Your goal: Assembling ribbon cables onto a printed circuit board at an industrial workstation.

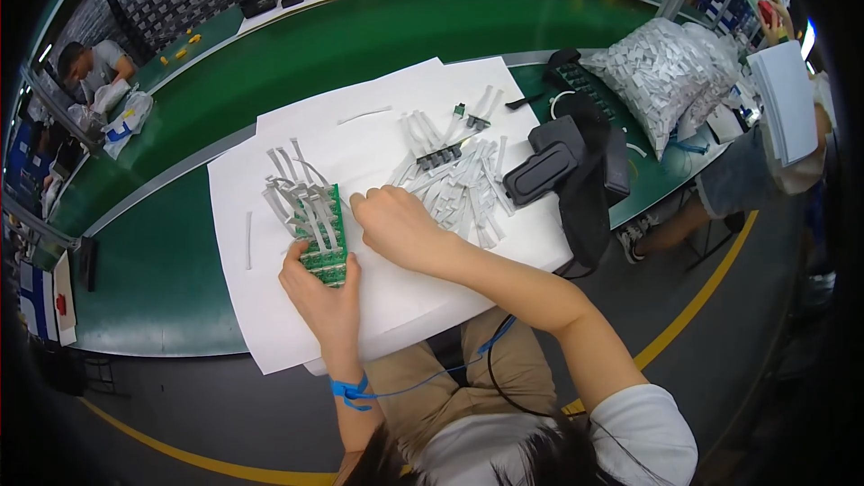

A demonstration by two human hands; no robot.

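Observation:
My left hand (322, 299) grips the near end of a green circuit board panel (326, 263), thumb on one side and fingers on the other. Several grey-white flat ribbon cables (317, 216) stand up from the panel and bend toward its far left. Close to the panel's right edge is my right hand (396, 223), its fingers curled together in a pinch. Whatever lies between those fingertips is hidden. Beyond the right hand spreads a pile of loose flat cables (457, 187), with a black connector strip (438, 159) at its far side.
White paper (261, 306) covers the green bench under the work. Single cables (364, 114) lie on it. A black cased device with a strap (549, 162) sits at the right, near a large bag of white pieces (661, 72). A blue wrist strap's cord (423, 389) crosses my lap. Other people work nearby.

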